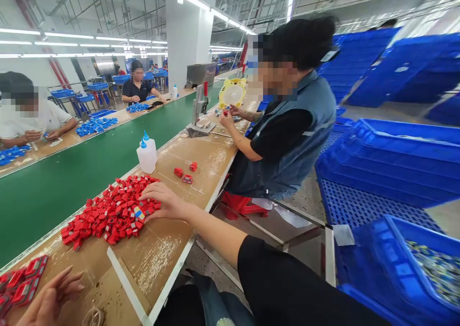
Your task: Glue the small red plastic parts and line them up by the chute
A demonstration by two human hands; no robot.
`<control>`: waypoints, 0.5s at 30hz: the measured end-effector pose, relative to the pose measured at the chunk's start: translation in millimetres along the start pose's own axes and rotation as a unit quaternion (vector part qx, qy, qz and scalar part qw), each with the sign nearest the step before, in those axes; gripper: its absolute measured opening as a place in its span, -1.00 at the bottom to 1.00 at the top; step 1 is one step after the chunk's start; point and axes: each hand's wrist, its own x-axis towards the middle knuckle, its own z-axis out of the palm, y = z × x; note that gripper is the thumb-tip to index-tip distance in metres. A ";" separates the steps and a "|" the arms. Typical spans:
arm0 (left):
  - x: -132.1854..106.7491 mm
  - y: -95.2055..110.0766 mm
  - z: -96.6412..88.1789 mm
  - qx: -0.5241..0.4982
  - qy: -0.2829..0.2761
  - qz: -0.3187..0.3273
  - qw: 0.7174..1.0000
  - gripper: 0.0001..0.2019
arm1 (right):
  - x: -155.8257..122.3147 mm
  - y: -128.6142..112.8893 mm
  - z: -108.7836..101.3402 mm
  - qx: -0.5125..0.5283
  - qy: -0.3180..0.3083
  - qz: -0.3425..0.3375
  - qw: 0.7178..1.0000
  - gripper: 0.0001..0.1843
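Observation:
A heap of small red plastic parts [108, 211] lies on the brown-covered bench. My right hand [163, 201] rests at the heap's right edge, thumb and fingers apart around some of the parts. A small piece in yellow, blue and white [139, 213] shows among the red ones, close to my thumb; whether I touch it is unclear. At the lower left, my left hand [53, 295] hovers over the bench with loosely spread fingers, holding nothing visible. Beside it are larger red and grey assembled pieces [27, 280], partly cut off by the frame edge.
White squeeze bottles [147, 154] with blue caps and three red pieces [187, 178] stand beyond the heap. A green conveyor belt [89, 158] runs along the left. A co-worker [287, 110] sits by a hand press [200, 110]. Blue crates [391, 163] are at right.

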 end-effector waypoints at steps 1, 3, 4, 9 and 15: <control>-6.6 6.6 4.7 -0.015 -0.014 -0.010 1.000 -0.50 | 10.0 -9.0 13.2 0.036 -0.002 -0.009 0.999 -0.39; -17.9 19.4 12.8 -0.022 -0.044 0.007 0.999 -0.49 | 29.4 -27.7 39.8 0.105 -0.013 -0.020 0.994 -0.37; -22.0 24.5 15.8 -0.028 -0.057 0.022 0.998 -0.49 | 38.1 -37.3 52.5 0.137 -0.019 -0.023 0.990 -0.37; -27.2 24.8 15.2 -0.033 -0.115 0.035 0.992 -0.13 | 62.3 -75.3 105.3 0.246 -0.056 -0.062 0.966 -0.37; -27.3 7.5 5.7 -0.061 -0.125 -0.008 0.990 -0.08 | 56.6 -83.7 139.1 0.270 -0.064 -0.088 0.957 -0.35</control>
